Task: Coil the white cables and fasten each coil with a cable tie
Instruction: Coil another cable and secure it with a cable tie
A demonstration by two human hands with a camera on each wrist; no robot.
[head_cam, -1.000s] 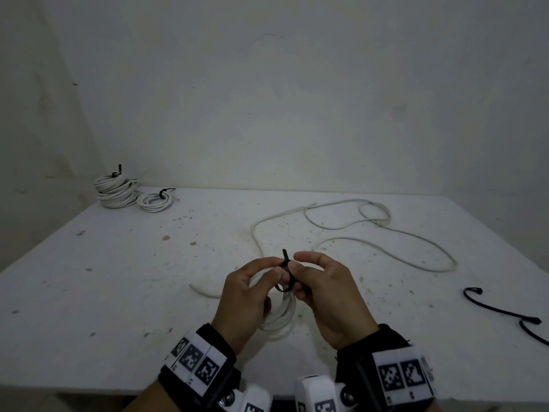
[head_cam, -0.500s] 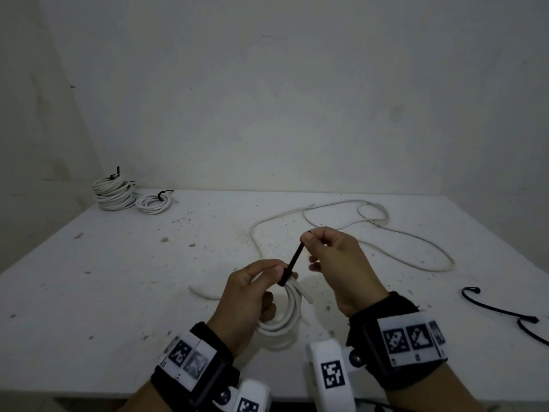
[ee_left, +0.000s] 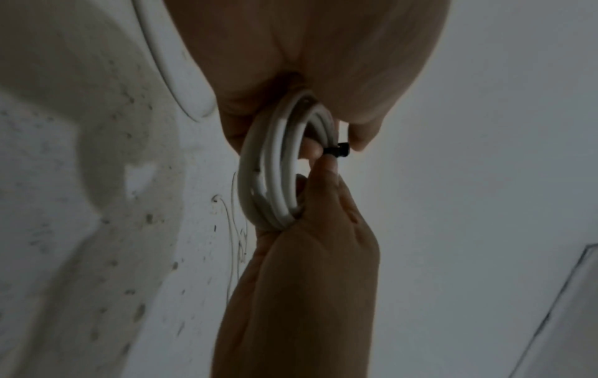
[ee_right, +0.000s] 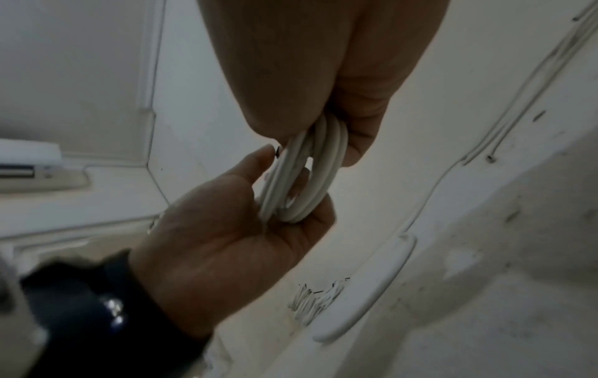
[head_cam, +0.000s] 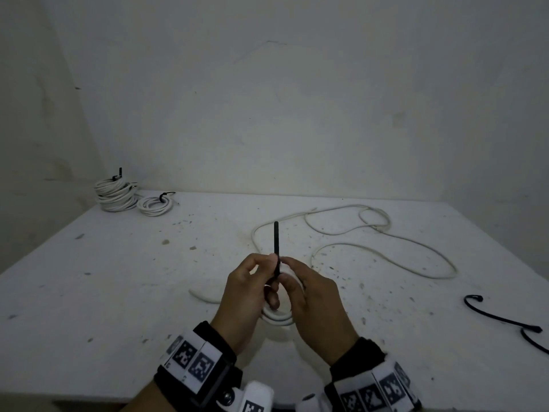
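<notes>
Both hands hold a small white cable coil (head_cam: 277, 315) above the worktop (head_cam: 89, 278). Left hand (head_cam: 243, 295) pinches the coil at the black cable tie (head_cam: 277, 248), whose tail stands upright; the tie's head (ee_left: 340, 151) shows beside the fingertips. Right hand (head_cam: 315, 298) curls round the coil's other side. Loose white cable (head_cam: 386, 248) lies behind; two tied coils (head_cam: 130, 194) sit at the far left corner, spare ties (head_cam: 502, 319) to the right.
</notes>
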